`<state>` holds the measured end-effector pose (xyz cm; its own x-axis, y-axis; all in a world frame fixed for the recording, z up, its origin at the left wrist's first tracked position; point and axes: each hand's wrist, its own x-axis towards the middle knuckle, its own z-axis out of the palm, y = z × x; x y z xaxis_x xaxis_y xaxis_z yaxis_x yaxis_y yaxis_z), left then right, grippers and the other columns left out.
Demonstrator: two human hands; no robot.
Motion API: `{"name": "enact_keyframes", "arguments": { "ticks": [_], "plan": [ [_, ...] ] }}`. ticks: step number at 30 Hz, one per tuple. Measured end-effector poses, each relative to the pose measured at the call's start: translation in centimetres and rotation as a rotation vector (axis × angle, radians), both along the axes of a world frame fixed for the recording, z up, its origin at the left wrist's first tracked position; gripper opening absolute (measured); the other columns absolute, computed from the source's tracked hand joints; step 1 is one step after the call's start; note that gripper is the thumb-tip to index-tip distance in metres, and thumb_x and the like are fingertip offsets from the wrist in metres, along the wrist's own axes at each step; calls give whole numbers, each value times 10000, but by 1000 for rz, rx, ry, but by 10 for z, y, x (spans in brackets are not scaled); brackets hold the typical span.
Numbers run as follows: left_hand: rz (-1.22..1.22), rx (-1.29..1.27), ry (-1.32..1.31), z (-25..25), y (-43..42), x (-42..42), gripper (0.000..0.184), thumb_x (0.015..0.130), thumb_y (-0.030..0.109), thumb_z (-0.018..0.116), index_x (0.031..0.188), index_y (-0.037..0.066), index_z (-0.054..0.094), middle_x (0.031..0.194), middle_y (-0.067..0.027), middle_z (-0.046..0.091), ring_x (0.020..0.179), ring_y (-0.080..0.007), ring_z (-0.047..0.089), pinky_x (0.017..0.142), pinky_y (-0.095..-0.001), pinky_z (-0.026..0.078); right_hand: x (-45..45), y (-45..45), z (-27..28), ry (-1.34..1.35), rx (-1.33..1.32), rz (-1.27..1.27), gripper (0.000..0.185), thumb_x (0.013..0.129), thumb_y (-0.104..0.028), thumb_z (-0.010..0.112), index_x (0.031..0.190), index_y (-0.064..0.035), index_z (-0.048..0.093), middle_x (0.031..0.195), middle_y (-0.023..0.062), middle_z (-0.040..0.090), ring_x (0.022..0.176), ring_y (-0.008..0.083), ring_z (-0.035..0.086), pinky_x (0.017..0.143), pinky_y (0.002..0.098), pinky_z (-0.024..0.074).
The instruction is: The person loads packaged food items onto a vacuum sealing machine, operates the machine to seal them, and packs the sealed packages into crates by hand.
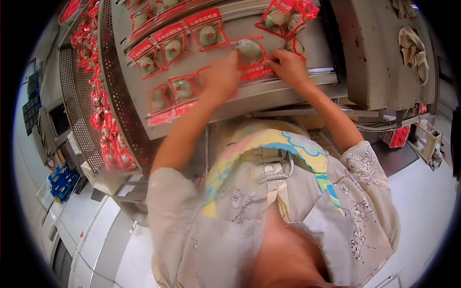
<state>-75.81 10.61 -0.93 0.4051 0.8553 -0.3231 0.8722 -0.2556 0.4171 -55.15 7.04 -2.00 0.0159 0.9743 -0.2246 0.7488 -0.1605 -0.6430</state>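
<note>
A clear-and-red egg packet lies on the metal machine bed, between my two hands. My right hand has its fingers closed at the packet's right corner, seemingly pinching its red edge. Motion blurs my left hand, which is at the packet's left side; its fingertips do not show clearly. Left of it, another egg packet lies in the near row, partly covered by the hand and forearm. Farther back is a row with an egg packet. Beyond my right hand, a small pile of red egg packets overlaps.
At left, a perforated metal tray holds many red packets. A metal housing stands at right with a crumpled cloth on it. A red basket sits low at right, and a blue rack at far left.
</note>
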Motion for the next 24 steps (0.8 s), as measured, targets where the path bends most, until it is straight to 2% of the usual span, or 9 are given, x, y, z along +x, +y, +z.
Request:
{"name": "enact_keyframes", "arguments": {
  "ticks": [1, 4, 9, 12, 16, 19, 22, 24],
  "plan": [
    [-10, -9, 70, 1, -2, 2, 494, 731, 259, 737, 1140, 82, 524, 800, -164, 656, 792, -370, 632, 659, -483, 477, 0, -4, -8, 3, 10, 24, 298, 769, -329, 726, 808, -51, 625, 746, 110, 613, 677, 269, 589, 600, 365, 453],
    [-93, 51, 194, 1, -5, 4, 571, 720, 277, 749, 1191, 94, 483, 806, -133, 665, 798, -346, 642, 654, -485, 483, 1, -8, -9, -4, -52, 98, 296, 759, -305, 730, 809, -37, 613, 778, 111, 610, 720, 286, 586, 633, 367, 460],
    [-80, -69, 53, 4, -7, -3, 550, 754, 248, 718, 1228, 101, 481, 844, -129, 678, 830, -342, 645, 703, -474, 483, 21, -1, -13, 162, -237, 258, 302, 799, -293, 714, 796, -5, 626, 719, 100, 592, 672, 199, 584, 618, 335, 453],
    [48, -147, 26, 15, -5, 1, 487, 774, 216, 684, 1202, 91, 487, 860, -134, 683, 843, -344, 645, 733, -465, 483, 21, 8, -3, 329, -389, 48, 315, 792, -288, 716, 766, 14, 631, 701, 133, 604, 651, 227, 583, 618, 350, 454],
    [182, -93, -47, 13, -4, 4, 367, 774, 198, 650, 1092, 66, 522, 838, -136, 681, 842, -346, 644, 745, -472, 482, 18, 9, -9, 200, -371, 126, 267, 791, -245, 691, 801, 18, 647, 743, 165, 631, 699, 272, 618, 652, 375, 477],
    [54, -119, 185, 19, -6, 10, 303, 755, 190, 655, 994, 46, 537, 807, -128, 680, 833, -351, 645, 746, -474, 481, 13, -1, -10, 111, -209, 175, 215, 790, -212, 667, 813, 1, 656, 788, 173, 643, 754, 335, 623, 679, 413, 485],
    [-26, -63, 221, 26, -14, 11, 217, 767, 155, 638, 933, 54, 543, 825, -113, 653, 814, -349, 632, 713, -464, 488, 11, -6, 3, 14, -156, 190, 186, 791, -195, 649, 833, -15, 665, 832, 172, 648, 803, 368, 615, 705, 430, 489],
    [-99, 182, -90, 31, -24, 9, 216, 768, 152, 648, 932, 61, 542, 849, -105, 620, 811, -339, 618, 693, -451, 491, 11, -7, 19, 72, -94, 165, 189, 803, -199, 639, 857, -20, 668, 844, 170, 650, 821, 361, 619, 715, 424, 492]
  ]
}}
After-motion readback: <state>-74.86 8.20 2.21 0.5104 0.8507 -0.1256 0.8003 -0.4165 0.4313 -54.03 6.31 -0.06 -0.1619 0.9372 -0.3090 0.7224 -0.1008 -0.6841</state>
